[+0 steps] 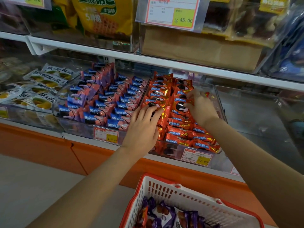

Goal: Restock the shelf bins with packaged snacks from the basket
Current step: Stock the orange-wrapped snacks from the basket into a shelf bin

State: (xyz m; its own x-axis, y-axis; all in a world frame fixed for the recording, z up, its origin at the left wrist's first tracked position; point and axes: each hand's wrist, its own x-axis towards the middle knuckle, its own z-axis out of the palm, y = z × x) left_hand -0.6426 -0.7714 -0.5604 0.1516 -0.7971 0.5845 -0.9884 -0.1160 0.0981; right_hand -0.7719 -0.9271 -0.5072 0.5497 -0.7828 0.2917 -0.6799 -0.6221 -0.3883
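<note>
A clear shelf bin [221,106] holds several red-orange cookie packs [178,127] in rows. My left hand [143,127] lies flat with straight fingers on the packs at the bin's left side. My right hand [199,104] reaches into the bin's middle and pinches a red cookie pack [180,106] between thumb and fingers. To the left, a second bin [77,127] is full of blue-and-pink cookie packs [111,102]. A white basket with a red rim [181,193] sits at the bottom of the view with purple snack packs [166,214] inside.
A clear bin [256,119] with nothing visible inside stands to the right of the red packs. White packs with yellow pictures [37,89] fill the far-left bin. An upper shelf [148,58] carries yellow bags, a brown box and a price tag. An orange base panel [49,148] runs below.
</note>
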